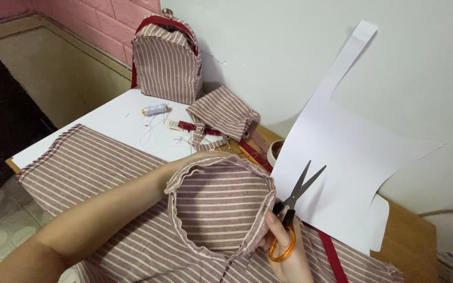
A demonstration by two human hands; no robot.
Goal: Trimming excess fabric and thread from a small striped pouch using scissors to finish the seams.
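My left forearm reaches from the lower left into a striped maroon-and-white fabric pouch (218,204), so my left hand is hidden inside it and holds it open. My right hand (284,246) grips scissors (294,202) with an orange handle. Their blades are open and point up right, next to the pouch's rim. Under both lies a large piece of the same striped fabric (90,167) on the wooden table (410,241).
A white paper pattern (342,152) leans against the wall at right. A finished striped bag with red straps (166,60) stands at the back. Near it lie a white thread spool (154,109), a smaller striped piece (221,115), red strapping (334,259) and white paper (116,123).
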